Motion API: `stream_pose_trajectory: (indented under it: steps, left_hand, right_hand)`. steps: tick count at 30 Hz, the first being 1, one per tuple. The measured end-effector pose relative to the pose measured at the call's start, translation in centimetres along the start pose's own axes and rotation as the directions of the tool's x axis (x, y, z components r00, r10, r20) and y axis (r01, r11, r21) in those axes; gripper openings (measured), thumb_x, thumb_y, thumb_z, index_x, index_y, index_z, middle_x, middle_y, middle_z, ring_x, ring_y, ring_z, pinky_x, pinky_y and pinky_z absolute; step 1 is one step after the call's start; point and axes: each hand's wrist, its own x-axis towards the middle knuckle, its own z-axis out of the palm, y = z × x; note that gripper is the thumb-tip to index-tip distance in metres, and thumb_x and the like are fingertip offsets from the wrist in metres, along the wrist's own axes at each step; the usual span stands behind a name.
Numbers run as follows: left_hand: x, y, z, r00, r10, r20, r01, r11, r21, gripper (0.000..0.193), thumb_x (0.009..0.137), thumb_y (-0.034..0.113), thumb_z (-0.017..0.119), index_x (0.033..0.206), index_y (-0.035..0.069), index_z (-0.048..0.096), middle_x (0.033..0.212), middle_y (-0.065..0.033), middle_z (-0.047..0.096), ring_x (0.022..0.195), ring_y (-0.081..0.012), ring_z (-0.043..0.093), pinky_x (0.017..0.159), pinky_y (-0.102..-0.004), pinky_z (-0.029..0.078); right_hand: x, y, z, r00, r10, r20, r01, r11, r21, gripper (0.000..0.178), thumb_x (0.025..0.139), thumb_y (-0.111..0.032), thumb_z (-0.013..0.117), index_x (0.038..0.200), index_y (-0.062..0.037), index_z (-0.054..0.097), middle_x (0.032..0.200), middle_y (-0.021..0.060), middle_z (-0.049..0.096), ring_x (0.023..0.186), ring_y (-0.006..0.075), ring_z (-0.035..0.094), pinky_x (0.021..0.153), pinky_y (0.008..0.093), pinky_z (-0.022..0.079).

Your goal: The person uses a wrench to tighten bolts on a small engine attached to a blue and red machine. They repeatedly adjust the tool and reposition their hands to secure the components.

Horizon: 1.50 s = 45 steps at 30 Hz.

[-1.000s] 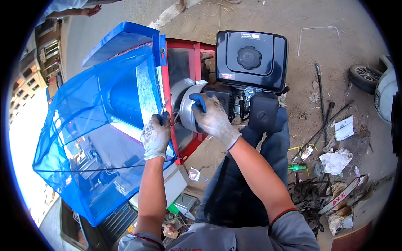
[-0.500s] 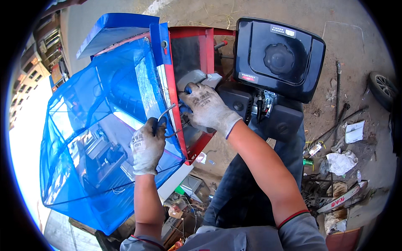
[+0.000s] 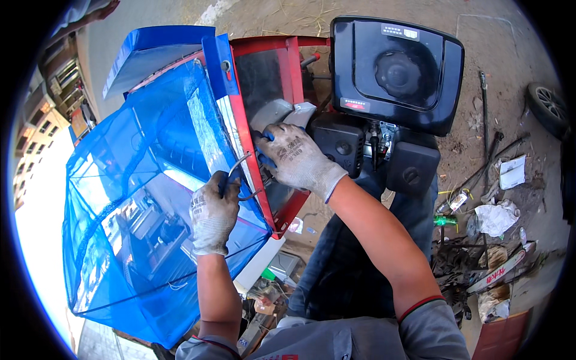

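My left hand (image 3: 214, 211), in a white knit glove with dark blue fingertips, is closed on a thin bent metal rod (image 3: 239, 162). The rod's curved end rises above my fingers, near the red metal frame (image 3: 245, 129). A blue mesh cover (image 3: 108, 180) spreads from the frame to the left. My right hand (image 3: 298, 155), gloved alike, has its fingers curled at the right side of the frame's post. Whatever those fingers grip is hidden. Just beyond them is a grey metal part (image 3: 273, 113). A black box-shaped engine part (image 3: 339, 141) lies right of my right hand.
A black engine tank (image 3: 396, 75) with a round cap stands at the upper right, a second black cover (image 3: 413, 168) below it. On the ground at right lie a wheel (image 3: 548, 108), a long dark bar (image 3: 484, 120), a white rag (image 3: 497, 217) and a green bottle (image 3: 445, 221).
The view has shifted slightly, moving the tank and frame a little in the picture. Both hands keep nearly the same places and grips at the red frame.
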Motion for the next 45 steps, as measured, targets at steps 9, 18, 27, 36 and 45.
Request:
stream_pose_trajectory:
  steps: [9,18,27,36,45]
  left_hand:
    - [-0.2,-0.1,-0.3,1.0,0.005,-0.014,-0.005,1.0,-0.023,0.027,0.091,0.025,0.06,0.097,0.0,0.067,0.081,-0.0174,0.07,0.076,-0.0308,0.069,0.07,-0.0391,0.05]
    - [-0.2,0.0,-0.3,1.0,-0.005,0.007,0.005,1.0,-0.02,0.029,0.091,0.026,0.06,0.097,-0.001,0.067,0.082,-0.0182,0.07,0.078,-0.0323,0.07,0.071,-0.04,0.05]
    - [-0.4,-0.4,-0.1,1.0,0.019,-0.022,-0.02,0.999,-0.047,0.027,0.091,0.024,0.061,0.096,-0.001,0.067,0.081,-0.0183,0.07,0.075,-0.0312,0.069,0.07,-0.0394,0.05]
    - [-0.3,-0.5,-0.1,0.999,0.034,-0.027,-0.035,0.998,-0.052,0.027,0.09,0.023,0.061,0.095,-0.002,0.066,0.08,-0.0183,0.069,0.073,-0.0289,0.069,0.069,-0.0386,0.05]
    - [-0.2,-0.8,0.2,1.0,0.017,-0.025,-0.019,0.996,-0.083,0.027,0.09,0.023,0.062,0.095,-0.003,0.066,0.081,-0.0187,0.07,0.074,-0.0279,0.069,0.068,-0.0378,0.05]
  right_hand:
    - [0.7,0.1,-0.9,0.982,0.1,0.158,-0.112,0.991,0.071,0.042,0.084,-0.022,0.064,0.123,-0.0063,0.06,0.123,0.0189,0.055,0.117,0.0347,0.055,0.103,0.0437,0.042]
    - [0.9,0.5,-0.2,0.991,0.081,0.106,-0.09,0.993,0.077,0.041,0.084,-0.025,0.066,0.118,-0.0034,0.061,0.121,0.0165,0.056,0.118,0.0306,0.055,0.103,0.0431,0.042]
    - [2.1,-0.7,-1.1,0.952,0.121,0.282,-0.119,0.993,-0.025,0.032,0.088,-0.015,0.055,0.116,-0.0034,0.064,0.12,0.0173,0.057,0.115,0.0309,0.056,0.102,0.0412,0.041]
    - [0.7,0.6,-0.6,0.988,0.043,0.145,-0.052,0.997,0.062,0.028,0.084,-0.014,0.057,0.109,-0.0037,0.066,0.122,0.0166,0.058,0.118,0.0298,0.055,0.105,0.0402,0.039]
    - [1.3,-0.4,-0.1,0.984,0.067,0.164,-0.066,0.998,-0.009,0.033,0.085,-0.013,0.056,0.116,-0.0048,0.062,0.122,0.0176,0.057,0.117,0.032,0.054,0.103,0.0412,0.04]
